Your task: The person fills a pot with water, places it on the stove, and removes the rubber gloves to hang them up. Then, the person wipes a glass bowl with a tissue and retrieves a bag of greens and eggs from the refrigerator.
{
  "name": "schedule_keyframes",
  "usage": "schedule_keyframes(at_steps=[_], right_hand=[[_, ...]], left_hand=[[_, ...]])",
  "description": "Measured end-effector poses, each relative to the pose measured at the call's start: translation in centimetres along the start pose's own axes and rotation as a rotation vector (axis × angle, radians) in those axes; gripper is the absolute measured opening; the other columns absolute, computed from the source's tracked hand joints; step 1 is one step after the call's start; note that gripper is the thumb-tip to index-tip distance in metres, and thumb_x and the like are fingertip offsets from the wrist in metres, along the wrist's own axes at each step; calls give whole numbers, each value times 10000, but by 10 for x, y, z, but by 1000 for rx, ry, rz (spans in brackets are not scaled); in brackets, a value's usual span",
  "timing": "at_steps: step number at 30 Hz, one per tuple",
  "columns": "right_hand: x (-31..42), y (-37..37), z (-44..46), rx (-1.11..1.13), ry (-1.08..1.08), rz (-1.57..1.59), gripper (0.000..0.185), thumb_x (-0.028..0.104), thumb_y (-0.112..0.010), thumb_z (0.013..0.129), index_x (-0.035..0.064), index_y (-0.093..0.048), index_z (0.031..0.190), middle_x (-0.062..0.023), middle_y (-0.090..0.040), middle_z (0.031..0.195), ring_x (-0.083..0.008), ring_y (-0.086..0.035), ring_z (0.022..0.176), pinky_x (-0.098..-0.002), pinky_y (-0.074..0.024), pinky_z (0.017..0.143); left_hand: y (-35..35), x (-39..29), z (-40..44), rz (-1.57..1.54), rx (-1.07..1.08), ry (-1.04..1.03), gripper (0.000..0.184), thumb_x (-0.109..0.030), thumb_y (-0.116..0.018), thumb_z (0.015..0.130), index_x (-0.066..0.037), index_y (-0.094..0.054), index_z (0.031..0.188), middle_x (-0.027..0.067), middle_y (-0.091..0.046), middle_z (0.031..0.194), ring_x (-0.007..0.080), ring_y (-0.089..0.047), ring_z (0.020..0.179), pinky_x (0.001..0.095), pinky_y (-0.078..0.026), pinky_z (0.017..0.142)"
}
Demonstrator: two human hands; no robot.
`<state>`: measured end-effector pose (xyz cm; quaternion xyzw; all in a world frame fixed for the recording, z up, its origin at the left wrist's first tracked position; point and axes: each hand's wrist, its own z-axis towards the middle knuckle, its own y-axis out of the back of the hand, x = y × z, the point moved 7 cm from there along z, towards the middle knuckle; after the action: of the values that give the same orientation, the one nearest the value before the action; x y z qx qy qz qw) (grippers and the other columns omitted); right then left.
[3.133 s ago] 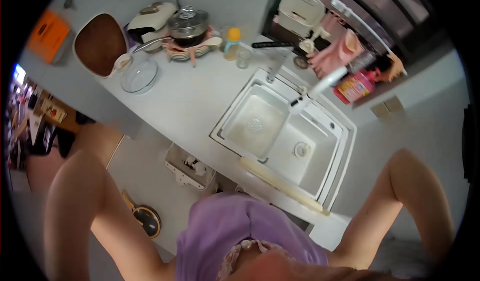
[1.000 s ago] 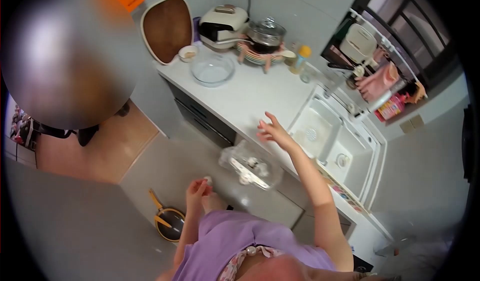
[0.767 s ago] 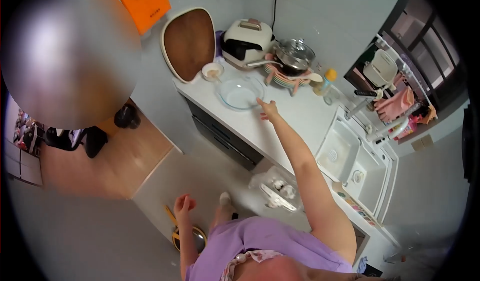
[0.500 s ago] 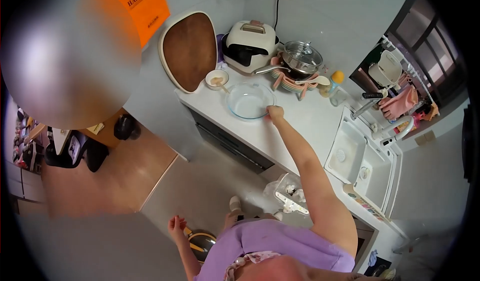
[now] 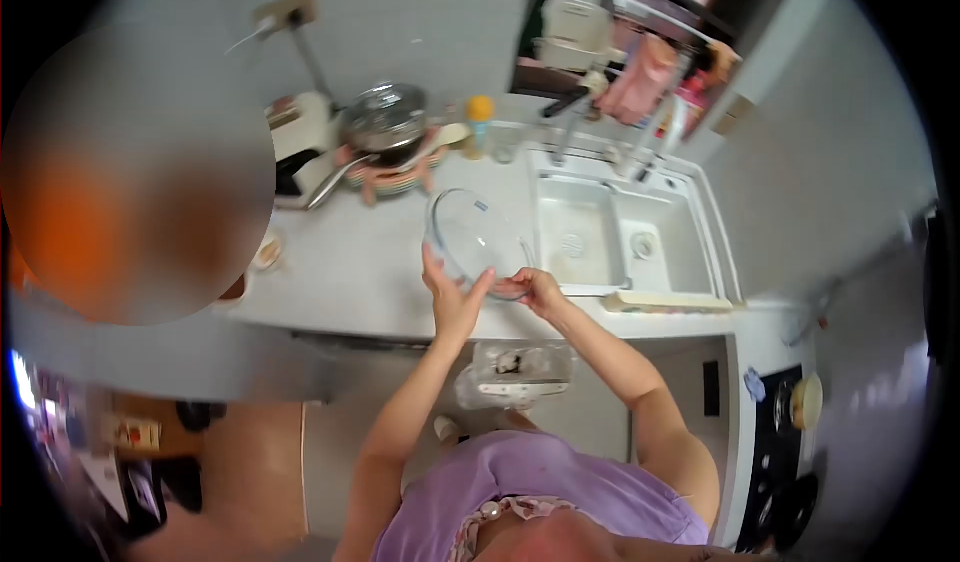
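A clear glass bowl point(image 5: 478, 234) is tilted over the counter, between my two hands. My left hand point(image 5: 455, 302) holds its near left rim, with the thumb apart from the fingers. At the bowl's near right edge, my right hand point(image 5: 537, 290) has its fingers closed on the rim. The double sink point(image 5: 580, 227) lies just right of the bowl.
Behind the bowl, a lidded pan point(image 5: 385, 127) rests on stacked plates point(image 5: 395, 180), beside an orange-capped bottle point(image 5: 480, 127). A small bowl point(image 5: 268, 252) sits at left. Below the counter edge is a bin point(image 5: 520, 367); a stove point(image 5: 775, 462) is at lower right.
The bowl has been lifted off the counter, tilted and carried toward the sink. My left hand has come up from my side to hold it. The view has turned right.
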<state>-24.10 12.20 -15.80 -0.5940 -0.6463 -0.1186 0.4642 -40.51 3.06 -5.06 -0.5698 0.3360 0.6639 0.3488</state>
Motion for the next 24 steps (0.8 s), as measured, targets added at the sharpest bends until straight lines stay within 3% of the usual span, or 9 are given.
schedule_keyframes(at_steps=[1, 4, 7, 11, 15, 16, 19, 22, 24], right_hand=[[-1, 25, -1, 14, 9, 145, 219, 144, -475, 801, -9, -594, 903, -173, -653, 965, -236, -646, 873, -333, -522, 705], [8, 87, 18, 98, 113, 514, 234, 127, -443, 827, -6, -554, 983, -152, -615, 1049, -238, -619, 922, -336, -513, 793], [82, 62, -34, 197, 219, 922, 238, 88, -466, 813, -7, -528, 1022, -123, -587, 1057, -242, -603, 909, -319, -508, 798], [91, 117, -5, 216, 274, 1090, 248, 88, -484, 810, -10, -528, 1034, -120, -586, 1046, -237, -604, 899, -314, -507, 801], [63, 166, 21, 99, 257, 987, 260, 88, -502, 807, -13, -527, 1045, -116, -585, 1034, -231, -604, 890, -308, -507, 805], [74, 167, -3, 96, 366, 792, 235, 87, -534, 808, -27, -543, 1014, -115, -608, 968, -213, -614, 894, -292, -529, 740], [103, 153, -54, -117, 343, 326, 170, 82, -562, 801, -36, -577, 922, -109, -612, 877, -210, -623, 879, -290, -546, 670], [121, 99, -87, -244, 501, 141, 158, 108, -566, 812, -45, -593, 837, -115, -611, 864, -212, -628, 852, -299, -551, 635], [108, 61, -88, -185, 476, 8, 199, 145, -565, 824, -51, -599, 833, -122, -611, 886, -211, -629, 849, -299, -554, 658]], left_hand=[[-30, -25, 12, 201, 58, -106, 1021, -242, -741, 695, -76, -42, 1421, 304, -222, 1330, 377, -498, 1067, 428, -472, 851], [-147, -97, 27, 632, 335, -141, 971, -353, -687, 698, -63, -109, 1423, 320, -297, 1271, 415, -586, 828, 426, -523, 710], [-267, -130, 17, 990, 421, -356, 948, -420, -627, 708, -71, -122, 1430, 329, -312, 1260, 432, -615, 727, 415, -543, 569], [-336, -139, 3, 1225, 391, -420, 944, -427, -607, 715, -83, -109, 1438, 335, -330, 1248, 500, -601, 829, 418, -553, 518], [-303, -127, 24, 921, 336, -350, 959, -373, -652, 685, -142, -111, 1443, 273, -381, 1193, 364, -624, 734, 369, -528, 589], [-282, -110, 35, 746, 378, -308, 951, -344, -652, 708, -181, -80, 1450, 235, -368, 1256, 344, -620, 812, 386, -528, 639], [-217, -41, 53, -166, 409, -131, 816, -184, -594, 772, -146, -123, 1437, 194, -335, 1331, 348, -610, 937, 359, -534, 680], [-153, -26, 26, -474, 274, 33, 817, -247, -544, 817, -184, -35, 1452, 172, -366, 1334, 317, -572, 1019, 380, -547, 687], [-105, -30, 11, -510, 157, 34, 785, -235, -510, 830, -187, -31, 1451, 177, -383, 1320, 328, -549, 1062, 387, -552, 699]])
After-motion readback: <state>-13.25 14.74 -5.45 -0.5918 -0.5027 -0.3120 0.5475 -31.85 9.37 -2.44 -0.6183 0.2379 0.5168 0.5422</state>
